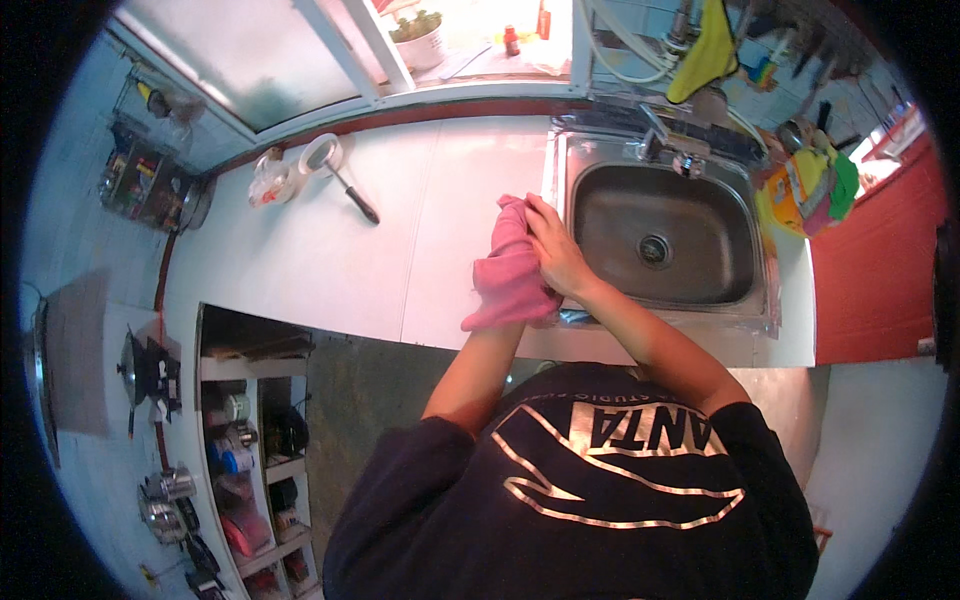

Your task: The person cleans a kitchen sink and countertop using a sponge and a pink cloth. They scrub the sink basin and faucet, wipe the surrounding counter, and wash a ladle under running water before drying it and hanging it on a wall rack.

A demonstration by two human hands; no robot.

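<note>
A pink cloth (511,281) is draped over my left hand, which is hidden beneath it; only the wrist and forearm come out below. Against the cloth's right side lies my right hand (553,244), its fingers together and pressed on the fabric near its top. Both hands are over the white countertop (360,277), just left of the stainless steel sink (664,232). Whether the left fingers grip anything under the cloth is hidden.
Back left on the counter are a long utensil with a black handle (362,205), a white round container (315,154) and a plastic bag (270,180). A faucet (667,142) stands behind the sink; colourful cloths (806,191) hang at its right. Open shelves (259,450) stand at lower left.
</note>
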